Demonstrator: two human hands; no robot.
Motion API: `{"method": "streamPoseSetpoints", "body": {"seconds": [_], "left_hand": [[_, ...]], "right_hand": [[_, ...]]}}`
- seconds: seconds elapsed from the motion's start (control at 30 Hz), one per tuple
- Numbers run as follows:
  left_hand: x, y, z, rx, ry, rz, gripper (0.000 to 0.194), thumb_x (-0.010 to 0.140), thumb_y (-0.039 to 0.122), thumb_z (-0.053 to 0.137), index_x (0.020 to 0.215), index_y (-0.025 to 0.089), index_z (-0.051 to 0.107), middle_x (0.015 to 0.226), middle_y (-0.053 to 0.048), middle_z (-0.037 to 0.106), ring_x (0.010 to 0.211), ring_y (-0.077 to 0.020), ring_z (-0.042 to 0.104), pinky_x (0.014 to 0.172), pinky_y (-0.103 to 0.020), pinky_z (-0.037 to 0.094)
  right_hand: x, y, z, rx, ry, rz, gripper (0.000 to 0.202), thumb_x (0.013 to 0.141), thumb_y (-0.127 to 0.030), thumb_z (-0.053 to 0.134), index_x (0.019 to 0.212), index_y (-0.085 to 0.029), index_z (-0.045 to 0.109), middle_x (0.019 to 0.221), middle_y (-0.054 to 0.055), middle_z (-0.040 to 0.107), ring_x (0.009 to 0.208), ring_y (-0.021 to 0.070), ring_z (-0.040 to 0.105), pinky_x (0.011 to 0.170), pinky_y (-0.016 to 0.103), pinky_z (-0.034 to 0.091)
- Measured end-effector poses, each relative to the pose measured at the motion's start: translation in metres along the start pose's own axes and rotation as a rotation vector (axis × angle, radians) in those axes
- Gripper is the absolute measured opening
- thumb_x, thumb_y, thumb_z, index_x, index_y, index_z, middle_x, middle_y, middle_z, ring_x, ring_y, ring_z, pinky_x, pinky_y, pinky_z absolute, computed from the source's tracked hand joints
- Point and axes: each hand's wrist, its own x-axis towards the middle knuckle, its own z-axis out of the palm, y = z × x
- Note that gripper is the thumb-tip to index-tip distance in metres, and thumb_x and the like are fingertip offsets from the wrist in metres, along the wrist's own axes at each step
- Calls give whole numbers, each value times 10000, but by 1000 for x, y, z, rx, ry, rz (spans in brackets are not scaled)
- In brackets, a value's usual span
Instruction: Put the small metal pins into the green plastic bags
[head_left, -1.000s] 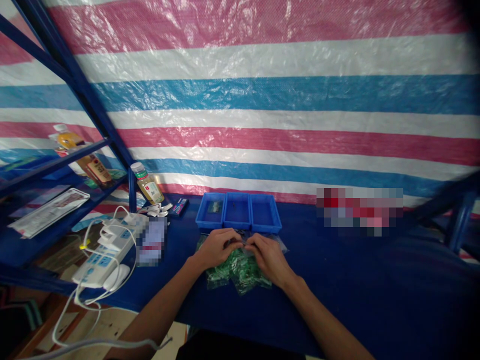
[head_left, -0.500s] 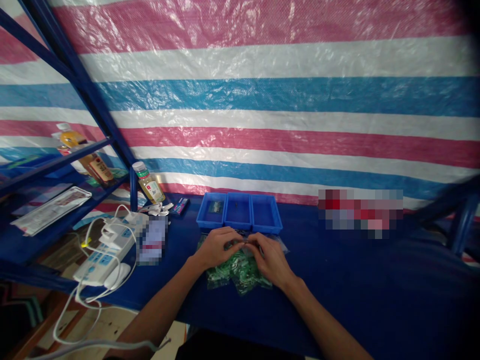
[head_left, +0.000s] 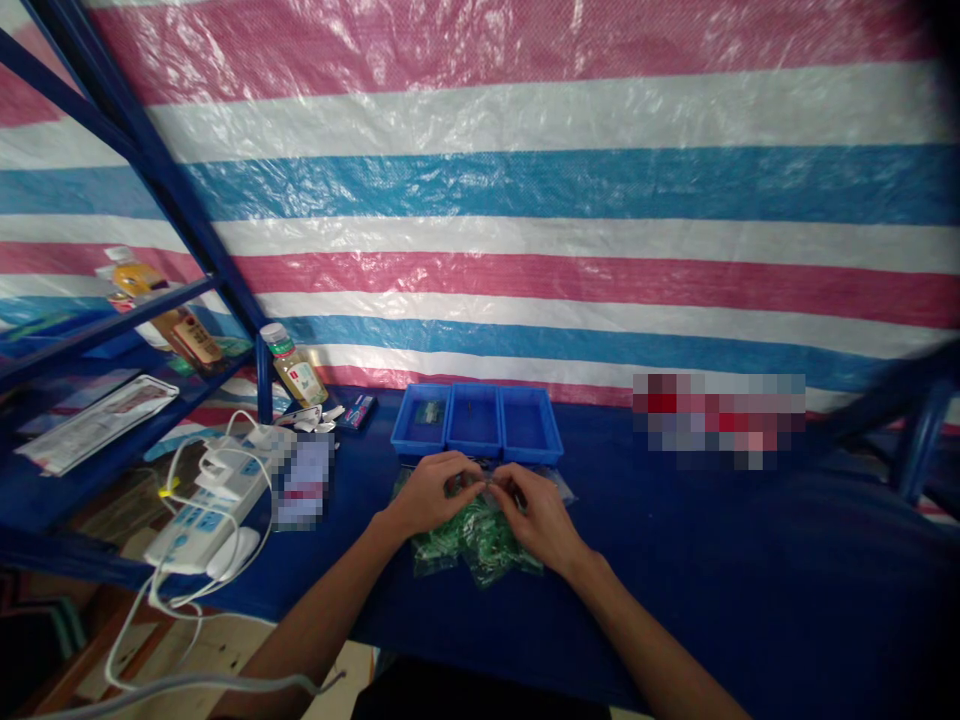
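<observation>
My left hand [head_left: 439,492] and my right hand [head_left: 536,508] meet over clear plastic bags of green pieces [head_left: 484,545] on the blue table. The thumb and fingers of each hand are pinched together, tips nearly touching. What they hold between them is too small to make out. Just behind my hands stand three joined blue trays: the left tray [head_left: 399,440] has a small clear packet [head_left: 430,412] in it, the middle tray [head_left: 475,447] has a tiny dark piece, and the right tray [head_left: 531,452] is beside them.
On the left lie a white power strip [head_left: 180,540] with tangled cables, a blurred-out item [head_left: 304,485] and a small dark box [head_left: 356,412]. A bottle [head_left: 294,370] leans by the blue frame [head_left: 264,380]. Another blurred-out item [head_left: 720,415] is at the back right.
The view has shifted slightly. My fingertips have moved a little against each other; both hands stay pinched over the bags.
</observation>
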Motion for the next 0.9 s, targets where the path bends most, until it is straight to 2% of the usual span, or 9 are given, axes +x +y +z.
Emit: {"method": "streamPoseSetpoints", "body": {"seconds": [0.27,0.43,0.7,0.9], "left_hand": [[-1,1,2,-13,-30,-7,147,960,287,624,944,155,685,832,-29,676,713,-123,591,680,-229,449],[0,3,2,-38,-34,10,182,953,324,639,956,150,694,829,-35,678,697,-125,585,666,-228,453],[1,5,-1,-103,26,-10,185,974,290,593,893,146,677,794,-28,664,696,-119,592,673,-225,457],[1,6,0,-79,19,-2,139,954,260,609,904,150,677,784,-18,656,683,-114,583,664,-223,451]], "right_hand": [[2,-9,-5,114,4,42,179,991,-281,529,845,-208,604,735,-8,583,653,150,520,611,267,379],[3,-10,-8,152,22,86,241,985,-278,512,759,-202,550,672,-27,525,617,134,474,593,261,353],[4,-9,-5,192,14,112,96,950,-284,582,910,-206,620,710,-23,576,640,145,515,585,260,381],[4,-11,-4,142,21,67,146,974,-290,563,877,-210,636,761,3,611,674,158,536,626,283,406]]}}
